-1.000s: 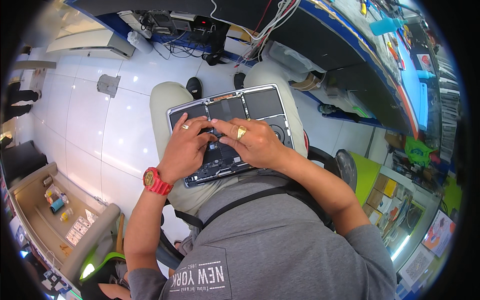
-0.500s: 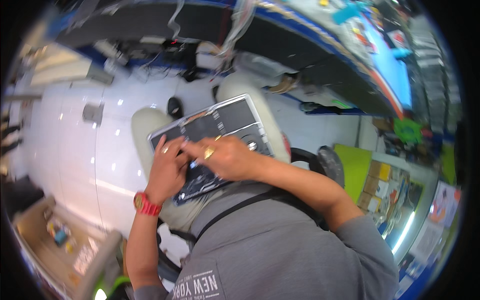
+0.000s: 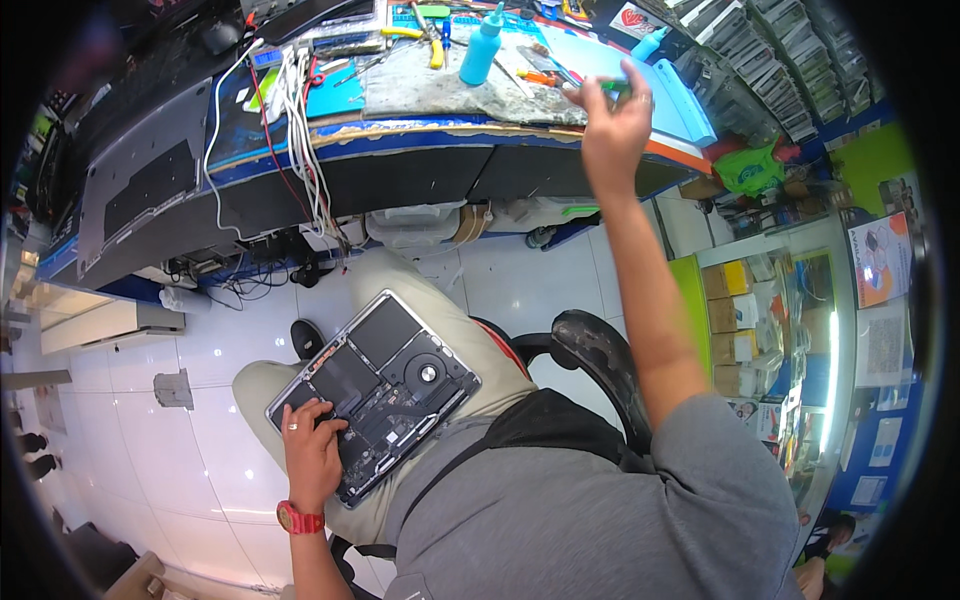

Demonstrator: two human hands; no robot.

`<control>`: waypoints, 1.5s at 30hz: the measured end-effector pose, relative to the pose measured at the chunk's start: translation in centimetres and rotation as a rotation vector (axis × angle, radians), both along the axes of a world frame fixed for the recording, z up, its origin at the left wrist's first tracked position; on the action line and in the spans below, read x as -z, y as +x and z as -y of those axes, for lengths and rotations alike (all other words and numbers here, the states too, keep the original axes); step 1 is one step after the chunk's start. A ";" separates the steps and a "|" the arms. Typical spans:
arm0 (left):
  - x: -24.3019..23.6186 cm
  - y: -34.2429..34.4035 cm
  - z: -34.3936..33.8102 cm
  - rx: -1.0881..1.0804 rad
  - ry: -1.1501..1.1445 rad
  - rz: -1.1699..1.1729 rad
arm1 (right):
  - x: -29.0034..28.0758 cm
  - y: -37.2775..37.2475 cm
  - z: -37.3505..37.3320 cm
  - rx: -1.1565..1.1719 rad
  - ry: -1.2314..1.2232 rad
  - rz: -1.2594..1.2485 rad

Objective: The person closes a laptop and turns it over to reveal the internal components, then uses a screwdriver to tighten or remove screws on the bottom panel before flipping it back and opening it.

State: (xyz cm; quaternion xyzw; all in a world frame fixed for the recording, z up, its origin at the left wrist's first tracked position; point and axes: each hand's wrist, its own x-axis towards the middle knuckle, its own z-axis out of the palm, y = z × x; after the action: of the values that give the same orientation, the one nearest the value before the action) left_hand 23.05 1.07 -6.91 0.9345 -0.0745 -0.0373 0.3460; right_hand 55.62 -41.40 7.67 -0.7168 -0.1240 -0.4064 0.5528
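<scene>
A laptop (image 3: 368,396) with its bottom cover off lies tilted across my lap, its batteries, round fan and circuit board exposed. My left hand (image 3: 313,450), a red watch on its wrist, rests on the laptop's left part with fingers spread. My right arm stretches out over the workbench (image 3: 400,95). There my right hand (image 3: 617,125) has its thumb and forefinger around a thin green tool (image 3: 612,86), whose exact kind I cannot make out. An orange-handled tool (image 3: 540,78) lies on the bench left of that hand.
On the bench stand a light-blue squeeze bottle (image 3: 482,48) and yellow-handled pliers (image 3: 436,50). White cables (image 3: 298,120) hang over the bench edge. A grey laptop cover (image 3: 140,195) lies at the left. A chair armrest (image 3: 590,350) is at my right, near a glass display case (image 3: 770,330).
My right hand has left the laptop and gone forward and right to the bench. My left hand stays on the laptop, its fingers now spread. The view has shifted toward the bench.
</scene>
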 end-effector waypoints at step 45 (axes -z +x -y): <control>-0.5 0.1 -0.4 -0.041 -0.016 0.007 | -2.9 2.4 3.4 -0.219 0.040 -0.170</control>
State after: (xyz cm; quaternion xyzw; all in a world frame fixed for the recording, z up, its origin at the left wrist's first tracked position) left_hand 23.20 1.45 -6.42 0.9331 -0.0571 -0.0262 0.3540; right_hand 58.05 -44.78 10.57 -0.7198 -0.1462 -0.2840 0.6164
